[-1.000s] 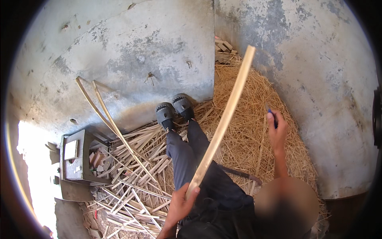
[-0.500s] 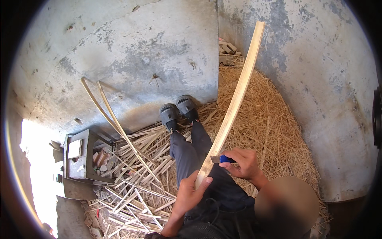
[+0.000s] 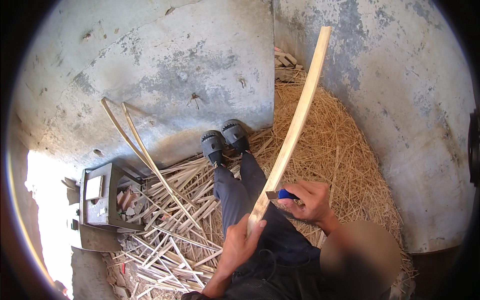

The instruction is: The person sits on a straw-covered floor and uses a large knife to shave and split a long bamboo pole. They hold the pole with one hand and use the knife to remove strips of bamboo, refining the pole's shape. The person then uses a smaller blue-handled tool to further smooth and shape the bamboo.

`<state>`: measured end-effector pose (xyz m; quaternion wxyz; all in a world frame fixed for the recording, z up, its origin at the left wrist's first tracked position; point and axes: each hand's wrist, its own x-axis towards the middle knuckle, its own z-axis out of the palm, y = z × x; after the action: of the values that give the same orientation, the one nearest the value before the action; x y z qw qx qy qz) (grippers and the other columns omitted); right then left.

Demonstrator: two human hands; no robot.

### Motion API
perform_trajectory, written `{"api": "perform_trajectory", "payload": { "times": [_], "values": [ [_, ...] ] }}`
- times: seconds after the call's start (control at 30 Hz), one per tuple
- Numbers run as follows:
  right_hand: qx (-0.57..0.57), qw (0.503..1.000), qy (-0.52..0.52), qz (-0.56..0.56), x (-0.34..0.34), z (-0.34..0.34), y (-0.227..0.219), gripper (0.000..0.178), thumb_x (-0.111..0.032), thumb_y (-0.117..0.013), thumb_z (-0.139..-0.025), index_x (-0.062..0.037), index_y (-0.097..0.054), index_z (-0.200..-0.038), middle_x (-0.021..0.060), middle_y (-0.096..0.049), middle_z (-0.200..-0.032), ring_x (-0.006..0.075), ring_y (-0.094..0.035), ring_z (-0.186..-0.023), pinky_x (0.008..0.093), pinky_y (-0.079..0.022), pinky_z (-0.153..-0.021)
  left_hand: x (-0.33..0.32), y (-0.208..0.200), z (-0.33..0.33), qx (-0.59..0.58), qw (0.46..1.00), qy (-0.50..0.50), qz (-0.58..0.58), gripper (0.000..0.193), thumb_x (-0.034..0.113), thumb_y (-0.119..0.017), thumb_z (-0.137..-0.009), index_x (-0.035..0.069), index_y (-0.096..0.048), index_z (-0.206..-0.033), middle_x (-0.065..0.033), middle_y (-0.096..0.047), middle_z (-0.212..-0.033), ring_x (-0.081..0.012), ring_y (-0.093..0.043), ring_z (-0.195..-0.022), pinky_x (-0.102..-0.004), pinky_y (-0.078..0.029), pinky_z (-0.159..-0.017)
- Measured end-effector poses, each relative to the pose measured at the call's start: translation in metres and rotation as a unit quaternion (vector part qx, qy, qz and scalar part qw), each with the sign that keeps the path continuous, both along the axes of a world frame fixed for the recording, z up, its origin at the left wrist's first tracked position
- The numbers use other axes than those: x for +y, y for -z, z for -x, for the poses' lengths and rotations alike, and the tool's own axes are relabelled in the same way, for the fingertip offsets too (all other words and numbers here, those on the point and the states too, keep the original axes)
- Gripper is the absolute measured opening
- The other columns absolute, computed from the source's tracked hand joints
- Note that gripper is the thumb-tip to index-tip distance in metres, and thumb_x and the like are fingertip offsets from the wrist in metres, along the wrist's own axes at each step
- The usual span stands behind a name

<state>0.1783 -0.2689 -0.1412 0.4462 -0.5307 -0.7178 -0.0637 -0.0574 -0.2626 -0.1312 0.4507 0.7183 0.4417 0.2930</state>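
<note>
A long pale wooden strip (image 3: 298, 122), probably split bamboo or wood, rises slantwise from my lap toward the far wall. Around its near end my left hand (image 3: 241, 243) is closed, thumb along the right edge. In my right hand (image 3: 311, 201) is a knife with a blue handle (image 3: 286, 194). Its short dark blade (image 3: 272, 195) lies against the strip's right side, a little beyond my left thumb. My legs in dark trousers (image 3: 234, 195) stretch out beneath the strip.
Loose strips (image 3: 170, 250) litter the floor on the left, beside a wooden stool (image 3: 102, 212) lying on its side. Two long strips (image 3: 145, 150) lean on the worn wall (image 3: 165, 75). Fine shavings (image 3: 345, 165) heap up on the right. Grey slippers (image 3: 212, 143) are on my feet.
My right hand and the knife have shifted slightly to the right and toward the far end along the strip. The strip's far end has tilted a touch left. My left hand keeps its hold.
</note>
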Motion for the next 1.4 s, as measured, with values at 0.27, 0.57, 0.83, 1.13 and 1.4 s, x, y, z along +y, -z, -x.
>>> {"api": "perform_trajectory", "payload": {
  "times": [0.27, 0.57, 0.83, 1.13, 1.4],
  "values": [
    [-0.023, 1.0, 0.015, -0.007, 0.001, 0.001, 0.003, 0.031, -0.042, -0.078, -0.088, -0.0119, -0.073, -0.093, 0.0, -0.061, -0.067, 0.017, -0.058, -0.05, 0.0314, -0.044, -0.046, 0.001, 0.005, 0.003, 0.019, 1.0, 0.008, -0.005, 0.028, 0.022, -0.066, -0.101, -0.003, -0.059, -0.091, -0.0246, -0.058, -0.064, -0.0458, -0.061, -0.058, -0.0464, -0.043, -0.052],
    [0.015, 0.998, 0.058, -0.011, 0.007, -0.01, 0.007, 0.031, -0.038, -0.078, -0.09, -0.0073, -0.075, -0.094, 0.0046, -0.068, -0.074, 0.0202, -0.064, -0.055, 0.0325, -0.049, -0.05, -0.005, 0.02, 0.013, 0.045, 0.999, 0.012, -0.013, 0.029, 0.025, -0.066, -0.101, -0.003, -0.062, -0.095, -0.0253, -0.06, -0.066, -0.0466, -0.062, -0.061, -0.0459, -0.045, -0.054],
    [0.085, 0.984, 0.157, -0.026, 0.03, -0.067, 0.006, 0.037, -0.038, -0.075, -0.094, -0.0013, -0.076, -0.097, 0.0111, -0.072, -0.078, 0.0211, -0.068, -0.06, 0.031, -0.053, -0.054, -0.027, 0.04, 0.036, 0.066, 0.996, 0.027, 0.059, 0.034, 0.03, -0.065, -0.102, -0.003, -0.062, -0.092, -0.0171, -0.054, -0.06, -0.0246, -0.052, -0.051, -0.04, -0.042, -0.053],
    [0.091, 0.976, 0.197, -0.013, 0.077, -0.145, 0.03, 0.049, -0.05, -0.064, -0.1, -0.0032, -0.078, -0.105, 0.0066, -0.072, -0.074, 0.0154, -0.061, -0.058, 0.0303, -0.045, -0.053, -0.038, 0.057, 0.054, 0.089, 0.993, 0.035, 0.067, 0.034, 0.029, -0.066, -0.101, -0.003, -0.062, -0.091, -0.023, -0.06, -0.065, -0.0409, -0.061, -0.061, -0.0454, -0.045, -0.055],
    [0.151, 0.947, 0.275, 0.069, 0.115, -0.204, 0.044, 0.051, -0.05, -0.063, -0.1, -0.003, -0.077, -0.112, 0.0095, -0.072, -0.077, 0.0197, -0.063, -0.065, 0.0351, -0.047, -0.061, -0.047, 0.073, 0.067, 0.103, 0.983, 0.064, 0.138, 0.038, 0.037, -0.065, -0.102, -0.001, -0.067, -0.099, -0.0232, -0.064, -0.07, -0.0394, -0.065, -0.068, -0.045, -0.048, -0.061]
  ]
}}
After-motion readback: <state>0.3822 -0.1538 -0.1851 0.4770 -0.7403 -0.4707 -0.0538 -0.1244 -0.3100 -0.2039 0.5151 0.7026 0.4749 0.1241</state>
